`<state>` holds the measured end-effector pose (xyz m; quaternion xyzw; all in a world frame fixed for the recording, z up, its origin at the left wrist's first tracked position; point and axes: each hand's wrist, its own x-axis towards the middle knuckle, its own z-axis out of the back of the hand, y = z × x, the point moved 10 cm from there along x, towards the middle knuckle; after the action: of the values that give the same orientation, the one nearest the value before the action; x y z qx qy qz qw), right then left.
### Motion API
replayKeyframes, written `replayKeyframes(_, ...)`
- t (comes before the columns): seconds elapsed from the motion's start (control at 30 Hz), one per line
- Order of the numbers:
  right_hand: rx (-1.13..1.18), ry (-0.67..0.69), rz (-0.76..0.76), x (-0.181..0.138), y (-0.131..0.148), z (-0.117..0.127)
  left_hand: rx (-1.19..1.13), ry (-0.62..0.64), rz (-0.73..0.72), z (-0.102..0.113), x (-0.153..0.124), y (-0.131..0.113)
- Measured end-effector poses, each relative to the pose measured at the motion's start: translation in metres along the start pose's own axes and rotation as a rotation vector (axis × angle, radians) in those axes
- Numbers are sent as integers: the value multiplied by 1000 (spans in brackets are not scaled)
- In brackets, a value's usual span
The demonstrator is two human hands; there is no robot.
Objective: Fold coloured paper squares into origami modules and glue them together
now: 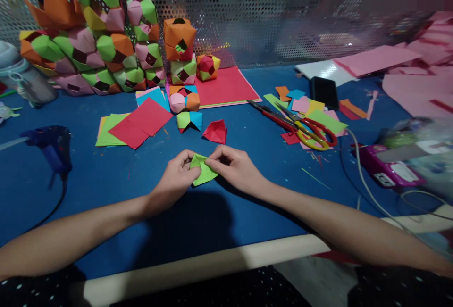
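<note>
Between my two hands is a small piece of green folded paper (204, 173), held just above the blue tabletop. My left hand (176, 175) pinches its left side, thumb lying over the front. At the upper right corner, the thumb and fingers of my right hand (238, 168) are closed on the same paper. Just beyond my hands lies a red folded paper piece (215, 131). Left of that stands a folded piece in yellow-green and blue (190, 121), with an orange, pink and blue paper module (184, 99) behind it.
Stacked paper balls (115, 51) rise along the perforated metal screen (276, 19). Red sheets (141, 120) lie left, near a blue glue gun (53, 144). Scissors (307, 130) rest on paper scraps at right, with a black phone (323, 92), a purple box (392, 168) and a white cable (361, 175).
</note>
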<state>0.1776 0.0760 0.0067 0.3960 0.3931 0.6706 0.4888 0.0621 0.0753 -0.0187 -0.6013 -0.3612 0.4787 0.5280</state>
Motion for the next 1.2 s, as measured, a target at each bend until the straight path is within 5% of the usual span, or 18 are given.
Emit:
replayKeyframes(0.53, -197, 8, 395, -13, 42, -2, 311, 36, -160, -2, -1, -2)
replayKeyframes(0.9, -216, -115, 537, -25, 59, 10, 456, 63, -213, -9, -7, -14)
replayKeyframes(1.0, -191, -136, 509, -24, 56, 15, 372, 28, -203, -2, -3, -10)
replayKeyframes(1.2, -427, 34, 313, -12, 23, -7, 223, -107, -187, 14, 2, -10)
